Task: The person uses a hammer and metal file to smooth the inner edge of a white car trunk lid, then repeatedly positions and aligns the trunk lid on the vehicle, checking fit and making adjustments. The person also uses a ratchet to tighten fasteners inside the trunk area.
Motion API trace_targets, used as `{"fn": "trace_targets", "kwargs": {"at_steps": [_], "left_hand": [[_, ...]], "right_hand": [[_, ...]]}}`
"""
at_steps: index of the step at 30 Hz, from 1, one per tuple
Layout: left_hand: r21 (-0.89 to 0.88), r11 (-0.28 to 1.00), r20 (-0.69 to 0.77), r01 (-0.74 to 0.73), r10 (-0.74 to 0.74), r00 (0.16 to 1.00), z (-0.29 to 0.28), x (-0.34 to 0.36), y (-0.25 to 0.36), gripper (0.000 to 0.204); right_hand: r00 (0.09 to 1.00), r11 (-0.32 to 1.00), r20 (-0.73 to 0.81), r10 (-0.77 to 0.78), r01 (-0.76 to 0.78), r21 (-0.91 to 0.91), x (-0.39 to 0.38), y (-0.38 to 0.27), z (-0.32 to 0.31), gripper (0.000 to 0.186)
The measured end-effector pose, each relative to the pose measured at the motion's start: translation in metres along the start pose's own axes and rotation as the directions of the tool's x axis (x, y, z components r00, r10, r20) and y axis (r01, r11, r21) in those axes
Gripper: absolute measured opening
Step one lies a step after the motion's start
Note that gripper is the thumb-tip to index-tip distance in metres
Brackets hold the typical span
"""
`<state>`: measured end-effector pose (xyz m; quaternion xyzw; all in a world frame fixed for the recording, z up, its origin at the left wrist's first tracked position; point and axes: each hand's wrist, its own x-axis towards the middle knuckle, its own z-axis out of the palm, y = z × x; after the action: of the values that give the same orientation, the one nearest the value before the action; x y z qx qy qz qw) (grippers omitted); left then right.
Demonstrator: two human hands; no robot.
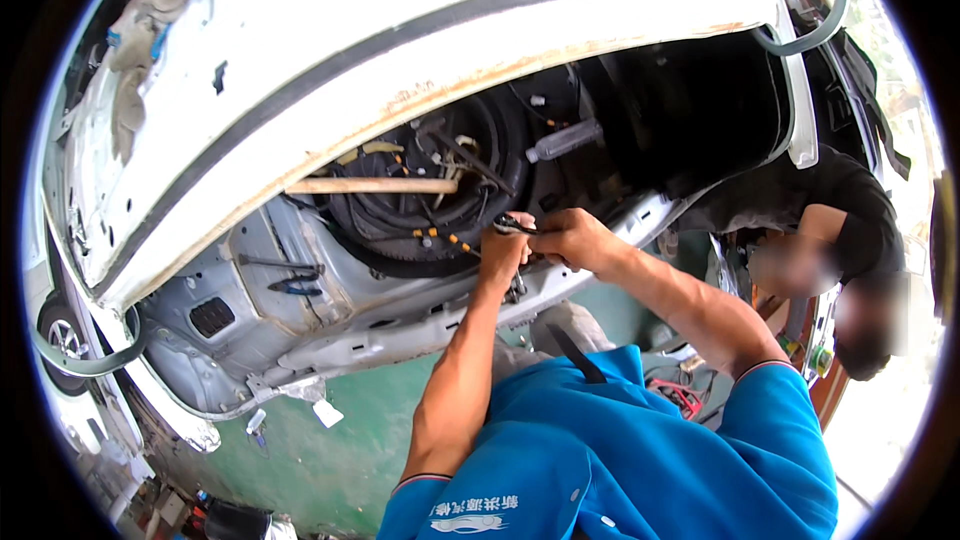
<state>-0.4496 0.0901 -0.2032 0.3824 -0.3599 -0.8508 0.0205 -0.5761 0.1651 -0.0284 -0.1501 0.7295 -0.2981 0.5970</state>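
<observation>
My left hand (pixel 505 252) is closed around a small dark metal tool (pixel 513 226), apparently a ratchet, at the front rim of an open car trunk. My right hand (pixel 577 240) grips the same tool from the right, fingers curled. Below my hands a metal piece (pixel 516 288) shows at the pale body sill (pixel 420 325). Just behind them lie a black spare tyre well with cables and orange-taped wiring (pixel 428 235), a long wooden handle (pixel 370 185) and a clear plastic bottle (pixel 563 140).
Pliers (pixel 295 285) lie in the left trunk floor. The white lid (pixel 400 0) spans overhead, with hinges at both sides. Two co-workers (pixel 850 220) crouch close on my right. Red tools (pixel 675 395) and clutter (pixel 200 510) lie on the green floor (pixel 330 460).
</observation>
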Motion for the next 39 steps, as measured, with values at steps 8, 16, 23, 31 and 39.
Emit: {"fn": "trace_targets", "kwargs": {"at_steps": [8,16,23,31,39], "left_hand": [[0.181,0.946,-0.267,-0.269,0.310,0.912,-0.078,-0.083,-0.006,0.069],[0.220,0.968,-0.680,-0.118,0.239,0.693,-0.198,-0.232,-0.058,0.024],[0.130,0.987,-0.718,0.092,0.030,0.695,-0.177,-0.285,-0.081,0.019],[0.326,0.945,-0.588,-0.016,0.216,0.779,-0.189,-0.321,-0.114,0.021],[0.897,-0.115,0.243,0.426,0.935,-0.259,-0.013,-0.450,0.355,0.053]], "right_hand": [[0.998,0.998,0.037,-0.053,0.051,0.039,0.016,-0.026,-0.037,0.024],[0.977,0.321,0.192,0.097,-0.213,0.923,0.195,0.069,0.048,0.020],[0.968,0.956,-0.206,0.140,-0.078,0.283,0.254,0.108,0.114,0.025],[0.945,0.963,-0.187,-0.269,0.260,-0.072,0.136,0.175,0.027,0.025],[0.859,0.966,-0.510,-0.042,0.166,0.200,0.011,0.253,-0.028,0.018]]}}
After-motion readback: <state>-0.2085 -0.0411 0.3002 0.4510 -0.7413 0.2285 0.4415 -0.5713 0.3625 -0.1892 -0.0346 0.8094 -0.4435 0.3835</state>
